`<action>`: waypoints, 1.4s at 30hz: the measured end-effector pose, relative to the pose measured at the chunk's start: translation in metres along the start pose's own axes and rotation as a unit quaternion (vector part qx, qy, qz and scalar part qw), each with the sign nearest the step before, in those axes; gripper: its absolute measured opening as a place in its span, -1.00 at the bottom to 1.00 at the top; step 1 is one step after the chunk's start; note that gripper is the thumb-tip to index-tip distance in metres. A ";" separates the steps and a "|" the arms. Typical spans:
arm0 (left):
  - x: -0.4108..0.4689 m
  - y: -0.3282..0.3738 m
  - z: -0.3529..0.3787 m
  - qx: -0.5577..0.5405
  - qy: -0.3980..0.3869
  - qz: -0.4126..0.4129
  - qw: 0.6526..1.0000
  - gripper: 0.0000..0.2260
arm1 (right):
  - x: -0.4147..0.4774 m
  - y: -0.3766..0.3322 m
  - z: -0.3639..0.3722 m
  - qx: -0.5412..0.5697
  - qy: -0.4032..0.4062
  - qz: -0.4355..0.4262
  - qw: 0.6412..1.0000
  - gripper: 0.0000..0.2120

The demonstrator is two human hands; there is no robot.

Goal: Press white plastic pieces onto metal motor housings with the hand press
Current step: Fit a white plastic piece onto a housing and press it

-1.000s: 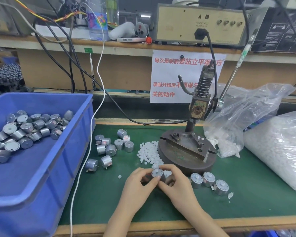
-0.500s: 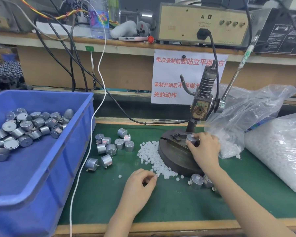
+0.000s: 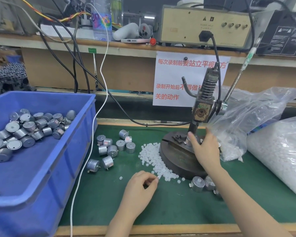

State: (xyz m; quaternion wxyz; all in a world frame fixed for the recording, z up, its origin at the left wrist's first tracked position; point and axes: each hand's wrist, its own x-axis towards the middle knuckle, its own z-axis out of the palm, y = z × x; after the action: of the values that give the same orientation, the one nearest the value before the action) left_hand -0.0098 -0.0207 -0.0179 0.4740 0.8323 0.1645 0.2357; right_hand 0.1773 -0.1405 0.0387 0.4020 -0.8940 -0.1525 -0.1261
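The hand press (image 3: 203, 106) stands on its round iron base (image 3: 176, 159) on the green mat. My right hand (image 3: 206, 149) rests on the base and holds a metal motor housing (image 3: 188, 141) in the fixture under the ram, thumb on its left side. My left hand (image 3: 140, 187) lies on the mat at the near edge of the pile of white plastic pieces (image 3: 152, 156). Its thumb and forefinger are curled together and pinch a small white piece. Up to three housings with white pieces fitted (image 3: 197, 183) lie by my right forearm.
A blue bin (image 3: 85, 134) with several housings fills the left. Several loose housings (image 3: 109, 149) lie beside it, and a white cable (image 3: 85, 168) crosses the mat there. Two clear bags of white pieces (image 3: 280, 151) crowd the right. The press lever (image 3: 237, 79) slants up to the right.
My right hand carried the housing from in front of the base up into the press fixture. My left hand stayed low on the mat and reached the pile's edge.
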 end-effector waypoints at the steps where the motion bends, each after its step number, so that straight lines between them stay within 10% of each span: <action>1: 0.000 0.000 0.000 -0.001 0.002 0.002 1.000 -0.90 | 0.001 -0.001 -0.006 0.058 0.011 0.004 0.998 -0.28; 16: 0.001 0.003 0.000 0.001 0.006 -0.009 1.000 -0.89 | 0.082 -0.085 -0.093 0.389 0.079 0.027 0.918 -0.48; 21: 0.001 0.003 0.000 0.001 0.004 -0.009 1.000 -0.87 | 0.047 -0.069 -0.087 0.361 0.121 -0.021 0.925 -0.93; 33: 0.001 0.003 0.002 0.003 0.010 -0.008 1.000 -0.88 | 0.020 -0.054 -0.086 0.325 0.115 -0.081 0.935 -0.90; 36: 0.001 0.004 0.001 0.004 0.004 -0.014 1.000 -0.87 | 0.003 -0.037 -0.064 0.245 0.138 -0.052 0.958 -0.53; 42: 0.000 0.007 -0.002 0.002 0.040 -0.022 0.999 -0.83 | -0.031 0.007 -0.010 0.004 -0.045 -0.064 0.997 -0.58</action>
State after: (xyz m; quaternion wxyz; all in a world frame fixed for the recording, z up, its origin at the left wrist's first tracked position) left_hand -0.0110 -0.0231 -0.0108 0.4703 0.8193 0.2025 0.2581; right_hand 0.1501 -0.1575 0.0297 0.3897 -0.8855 -0.2276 -0.1106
